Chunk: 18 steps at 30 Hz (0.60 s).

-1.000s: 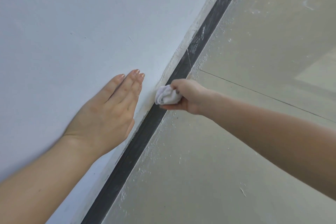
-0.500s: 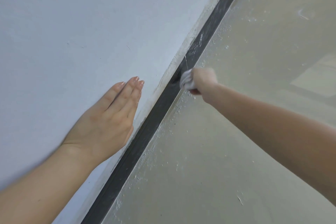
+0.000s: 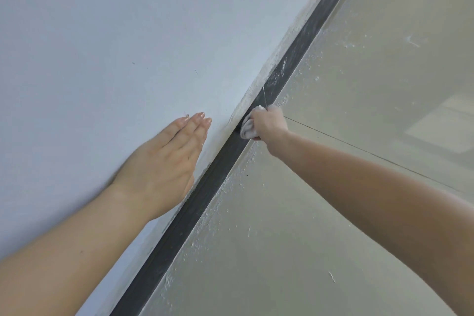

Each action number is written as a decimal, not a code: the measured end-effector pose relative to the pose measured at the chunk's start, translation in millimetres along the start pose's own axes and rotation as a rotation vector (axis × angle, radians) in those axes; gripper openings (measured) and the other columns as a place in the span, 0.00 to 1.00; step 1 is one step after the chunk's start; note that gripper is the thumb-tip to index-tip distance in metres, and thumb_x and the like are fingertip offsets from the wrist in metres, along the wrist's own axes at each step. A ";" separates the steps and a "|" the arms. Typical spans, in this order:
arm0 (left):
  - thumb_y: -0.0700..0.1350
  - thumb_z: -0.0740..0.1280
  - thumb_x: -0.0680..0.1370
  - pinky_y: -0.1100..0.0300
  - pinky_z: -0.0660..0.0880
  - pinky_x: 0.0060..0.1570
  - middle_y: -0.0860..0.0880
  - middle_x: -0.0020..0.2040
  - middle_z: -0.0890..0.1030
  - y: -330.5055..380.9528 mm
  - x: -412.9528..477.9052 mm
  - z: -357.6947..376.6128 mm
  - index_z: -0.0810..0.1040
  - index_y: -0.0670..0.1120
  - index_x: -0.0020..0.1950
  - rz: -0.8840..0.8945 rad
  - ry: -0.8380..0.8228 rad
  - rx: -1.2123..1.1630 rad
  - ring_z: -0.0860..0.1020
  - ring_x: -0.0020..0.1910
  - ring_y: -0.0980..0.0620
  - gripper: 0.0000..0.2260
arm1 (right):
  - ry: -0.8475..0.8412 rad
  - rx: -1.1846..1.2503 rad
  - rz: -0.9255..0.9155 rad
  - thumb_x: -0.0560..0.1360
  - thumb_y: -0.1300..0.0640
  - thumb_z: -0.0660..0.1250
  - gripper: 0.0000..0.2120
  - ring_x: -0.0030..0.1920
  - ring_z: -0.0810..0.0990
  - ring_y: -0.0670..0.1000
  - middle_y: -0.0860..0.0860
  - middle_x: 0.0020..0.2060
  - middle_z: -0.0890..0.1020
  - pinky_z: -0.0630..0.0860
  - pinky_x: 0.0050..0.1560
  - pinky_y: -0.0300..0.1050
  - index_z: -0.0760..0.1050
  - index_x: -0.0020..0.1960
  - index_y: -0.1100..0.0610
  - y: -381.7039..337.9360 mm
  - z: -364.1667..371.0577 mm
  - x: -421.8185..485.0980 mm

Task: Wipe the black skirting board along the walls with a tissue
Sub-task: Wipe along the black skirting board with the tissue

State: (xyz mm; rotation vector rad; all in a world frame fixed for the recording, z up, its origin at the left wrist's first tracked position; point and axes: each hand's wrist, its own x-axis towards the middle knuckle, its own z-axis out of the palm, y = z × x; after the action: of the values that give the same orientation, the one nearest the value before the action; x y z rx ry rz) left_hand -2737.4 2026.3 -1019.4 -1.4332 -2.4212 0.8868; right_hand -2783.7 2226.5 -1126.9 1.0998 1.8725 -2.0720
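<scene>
A black skirting board (image 3: 195, 215) runs diagonally from the bottom left to the top right, between the white wall and the floor. My right hand (image 3: 269, 123) is closed around a crumpled white tissue (image 3: 248, 127) and presses it against the board near a thin vertical joint. My left hand (image 3: 164, 161) lies flat on the wall just left of the board, fingers straight and together, holding nothing. Beyond the tissue the board carries whitish dust smears (image 3: 279, 77).
The white wall (image 3: 128, 46) fills the left side. A glossy grey tiled floor (image 3: 320, 213) fills the right, with white specks along the board's edge and a thin tile joint (image 3: 359, 149) running under my right forearm.
My right hand slid the tissue up along the board away from me, then came back slightly. My left hand stayed flat on the wall.
</scene>
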 end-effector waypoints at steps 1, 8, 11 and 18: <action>0.46 0.43 0.75 0.48 0.51 0.73 0.37 0.73 0.64 1.5 1.0 -1.2 0.60 0.30 0.72 -0.054 -0.009 -0.043 0.61 0.74 0.40 0.30 | 0.050 0.009 -0.050 0.77 0.62 0.57 0.04 0.36 0.76 0.51 0.57 0.43 0.79 0.79 0.48 0.51 0.70 0.45 0.57 -4.0 -4.3 0.4; 0.46 0.46 0.73 0.50 0.51 0.72 0.38 0.71 0.69 5.7 -19.3 -24.4 0.71 0.33 0.67 -0.164 -0.082 -0.110 0.67 0.71 0.40 0.29 | 0.022 -0.190 -0.166 0.69 0.66 0.61 0.08 0.34 0.75 0.51 0.53 0.34 0.75 0.75 0.39 0.44 0.72 0.46 0.57 -9.7 -63.3 -23.1; 0.42 0.34 0.74 0.48 0.38 0.73 0.39 0.78 0.49 6.9 -23.8 -44.3 0.51 0.36 0.76 -0.178 -0.130 0.023 0.48 0.77 0.41 0.31 | -0.003 -0.193 -0.189 0.69 0.65 0.63 0.07 0.36 0.75 0.52 0.54 0.35 0.76 0.76 0.43 0.48 0.75 0.46 0.61 -11.7 -74.6 -59.4; 0.50 0.47 0.81 0.47 0.37 0.74 0.44 0.77 0.36 10.6 -25.3 -118.5 0.41 0.43 0.78 -0.340 -0.302 -0.244 0.36 0.76 0.44 0.28 | 0.032 -0.268 -0.160 0.68 0.64 0.63 0.12 0.36 0.77 0.52 0.53 0.34 0.77 0.79 0.52 0.55 0.75 0.49 0.67 -55.4 -118.0 -170.0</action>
State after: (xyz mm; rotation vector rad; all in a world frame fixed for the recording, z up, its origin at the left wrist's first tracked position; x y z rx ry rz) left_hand -2663.8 2055.5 -927.1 -0.9556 -2.9665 0.7952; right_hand -2642.2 2284.6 -977.0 0.9515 2.2391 -1.8145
